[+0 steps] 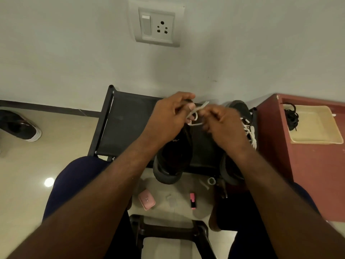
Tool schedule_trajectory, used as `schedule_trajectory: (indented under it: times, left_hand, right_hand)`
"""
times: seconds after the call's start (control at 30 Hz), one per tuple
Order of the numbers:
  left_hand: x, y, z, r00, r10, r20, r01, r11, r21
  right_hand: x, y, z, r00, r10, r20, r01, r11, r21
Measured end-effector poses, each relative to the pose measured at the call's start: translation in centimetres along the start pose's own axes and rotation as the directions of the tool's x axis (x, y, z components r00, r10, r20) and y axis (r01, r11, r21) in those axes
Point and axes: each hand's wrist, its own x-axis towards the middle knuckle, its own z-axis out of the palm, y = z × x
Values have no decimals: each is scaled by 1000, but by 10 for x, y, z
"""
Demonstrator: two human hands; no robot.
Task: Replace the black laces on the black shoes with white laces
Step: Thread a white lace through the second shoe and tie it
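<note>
One white lace (201, 107) between left hand (169, 116) and right hand (225, 123)

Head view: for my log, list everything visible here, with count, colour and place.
black shoes: two, black, on the bench; the right one carries white lacing
white lace: one, white, between both hands
black laces: one bundle, black, in the tray
tray: one, beige, on the cabinet
bench: one, black, against the wall
cabinet: one, red-brown, right of the bench
spare shoe: one, black with a white sole, floor at far left
switch socket: one, white, on the wall
case: one, pink, on the floor
highlighter: one, pink, on the floor
left hand: pinches the white lace
right hand: pinches the white lace
</note>
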Motion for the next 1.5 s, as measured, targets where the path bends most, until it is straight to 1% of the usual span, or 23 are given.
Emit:
schedule_trajectory:
  times: [0.07,0.13,0.17,0.2,0.27,0.3,0.37,0.4,0.47,0.53,0.6,0.73,0.83,0.93,1.03,1.13,1.2,1.27,1.3,1.33,1.4,1.43,1.5]
  left_hand:
    - [8,-12,-4,987,-51,-155,55,998,22]
    - [10,-29,-11,972,-120,-202,150,978,142]
    - [10,-38,-14,969,-166,-184,208,949,236]
    - [10,-48,-15,960,-233,-153,272,907,322]
    - [8,-62,-11,923,-375,-89,374,816,441]
    - [7,-68,-8,903,-424,-67,401,777,485]
    - [8,-74,-3,880,-471,-66,433,735,521]
    - [10,-76,0,880,-467,-84,439,732,521]
    - [12,-76,1,902,-416,-111,406,737,541]
    - [13,-77,5,917,-388,-94,371,741,559]
    - [14,-79,7,908,-412,-70,383,752,537]
    - [15,-78,6,887,-460,-40,429,791,436]
    - [16,-77,6,853,-518,-68,511,802,309]
    - [17,-79,6,791,-602,-111,610,790,63]
    - [16,-76,6,724,-682,-102,661,728,-180]
    - [16,-70,4,653,-754,-77,665,619,-419]
    - [17,-70,0,609,-792,-46,658,537,-527]
    - [17,-75,-5,598,-801,-31,654,510,-559]
    - [16,-78,-6,615,-787,-50,659,548,-516]
    - [16,-81,-6,653,-751,-95,664,629,-405]
    - [14,-84,-6,752,-639,-164,634,768,-86]
    - [13,-85,-6,783,-600,-165,614,787,50]
    - [12,-85,-5,806,-577,-132,592,781,200]
  right_hand:
    - [12,12,-13,963,159,-217,-116,973,200]
    - [18,25,-21,869,351,-350,-219,905,366]
    - [19,31,-22,843,422,-334,-286,877,386]
    - [21,39,-19,835,479,-272,-360,849,387]
    - [21,51,-9,834,543,-98,-494,814,305]
    - [20,54,-3,841,538,-55,-521,833,183]
    - [19,54,10,887,460,-40,-462,884,-73]
    - [18,51,18,906,423,-7,-421,900,-110]
    - [14,45,38,921,379,89,-373,925,-76]
    - [13,49,54,930,364,57,-361,931,-58]
    - [15,54,64,942,336,-5,-336,941,-30]
    - [15,53,65,960,276,-38,-277,960,-38]
    - [13,54,63,933,357,-56,-354,934,47]
    - [13,56,59,908,419,-15,-410,893,184]
    - [13,55,55,892,451,18,-437,851,292]
    - [15,53,55,884,465,47,-451,822,348]
    - [16,51,56,887,460,49,-447,824,348]
    - [16,50,58,885,463,41,-447,823,350]
    - [16,49,59,886,463,36,-444,823,354]
    - [15,49,59,890,455,37,-438,828,351]
    - [14,49,62,902,428,61,-424,848,317]
    - [14,49,64,906,418,69,-418,857,302]
    - [15,49,67,908,418,43,-411,865,288]
